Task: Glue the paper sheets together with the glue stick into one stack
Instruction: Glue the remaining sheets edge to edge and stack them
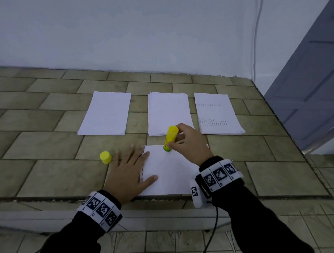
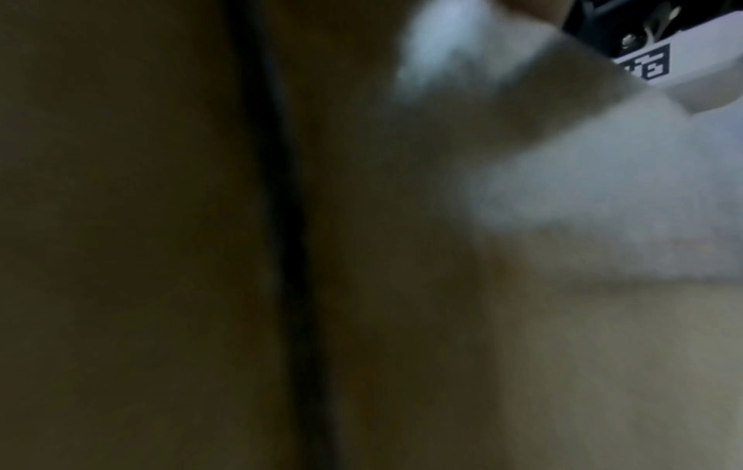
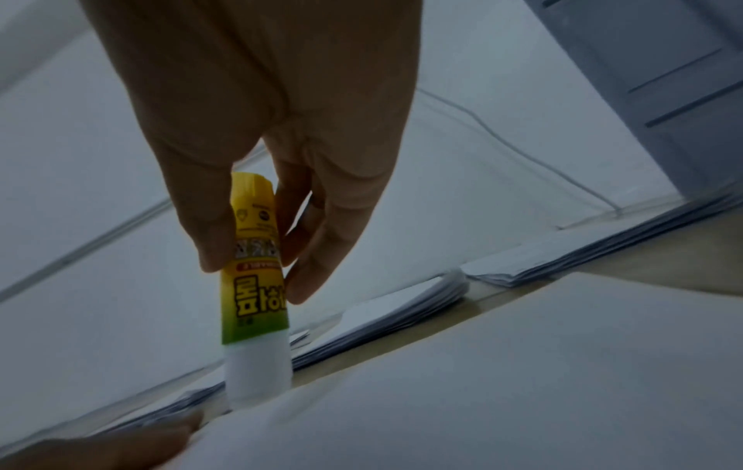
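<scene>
A white sheet [image 1: 167,171] lies near the front edge of the tiled surface. My left hand [image 1: 128,167] rests flat on its left edge, fingers spread. My right hand [image 1: 188,142] pinches a yellow and green glue stick [image 1: 170,138], tilted, with its white tip [image 3: 257,378] down on the sheet's far edge. In the right wrist view the thumb and fingers grip the glue stick [image 3: 253,264] at mid-body. The yellow cap [image 1: 105,157] lies on the tiles left of my left hand. Three paper stacks lie behind: left stack [image 1: 105,113], middle stack [image 1: 168,111], and printed right stack [image 1: 217,113].
A white wall rises behind the tiled surface [image 1: 45,133]. A grey door [image 1: 314,90] stands at the right, with a thin cable [image 1: 256,33] running down the wall beside it. The left wrist view is dark and blurred.
</scene>
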A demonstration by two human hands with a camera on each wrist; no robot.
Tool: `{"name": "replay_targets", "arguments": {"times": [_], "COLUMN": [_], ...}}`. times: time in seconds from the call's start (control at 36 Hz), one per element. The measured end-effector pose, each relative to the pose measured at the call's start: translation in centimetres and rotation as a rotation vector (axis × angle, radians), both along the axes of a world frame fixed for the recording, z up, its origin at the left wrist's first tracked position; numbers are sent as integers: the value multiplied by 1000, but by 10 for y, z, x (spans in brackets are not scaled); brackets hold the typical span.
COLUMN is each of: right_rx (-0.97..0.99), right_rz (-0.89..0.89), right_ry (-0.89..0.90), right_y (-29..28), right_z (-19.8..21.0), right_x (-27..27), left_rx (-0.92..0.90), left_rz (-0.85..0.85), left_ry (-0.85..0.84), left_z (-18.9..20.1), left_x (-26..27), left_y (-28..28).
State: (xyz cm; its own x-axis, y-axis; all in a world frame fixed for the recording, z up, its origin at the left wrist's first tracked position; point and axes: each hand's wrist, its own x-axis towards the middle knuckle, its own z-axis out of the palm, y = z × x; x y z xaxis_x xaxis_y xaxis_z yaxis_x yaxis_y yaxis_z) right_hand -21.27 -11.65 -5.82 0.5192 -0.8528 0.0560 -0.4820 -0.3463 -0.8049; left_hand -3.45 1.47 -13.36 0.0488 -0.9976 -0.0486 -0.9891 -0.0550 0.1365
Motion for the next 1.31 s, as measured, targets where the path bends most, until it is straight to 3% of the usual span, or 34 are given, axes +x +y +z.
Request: {"name": "replay_targets", "arguments": {"times": [0.22,0.58,0.86,1.14,1.31], "right_rx": [-85,-131,-111,-105,-182], "right_rz": [129,148,54,-164,-190], "right_ry": [77,163,162,192,195], "right_y": [9,11,-5,-21,-21], "right_z": [2,1,0,4,1], "right_x": [35,46,-3,-76,-84], "left_rx": [-46,-85,-102,-88,-94], "left_rz": [24,15,24,22,24], "left_ry": [9,-6,9,-10,0], "left_z": [-5,-12,-13,-13,-13], "left_x": [-1,1,1,1,2], "left_y": [1,0,0,0,0]}}
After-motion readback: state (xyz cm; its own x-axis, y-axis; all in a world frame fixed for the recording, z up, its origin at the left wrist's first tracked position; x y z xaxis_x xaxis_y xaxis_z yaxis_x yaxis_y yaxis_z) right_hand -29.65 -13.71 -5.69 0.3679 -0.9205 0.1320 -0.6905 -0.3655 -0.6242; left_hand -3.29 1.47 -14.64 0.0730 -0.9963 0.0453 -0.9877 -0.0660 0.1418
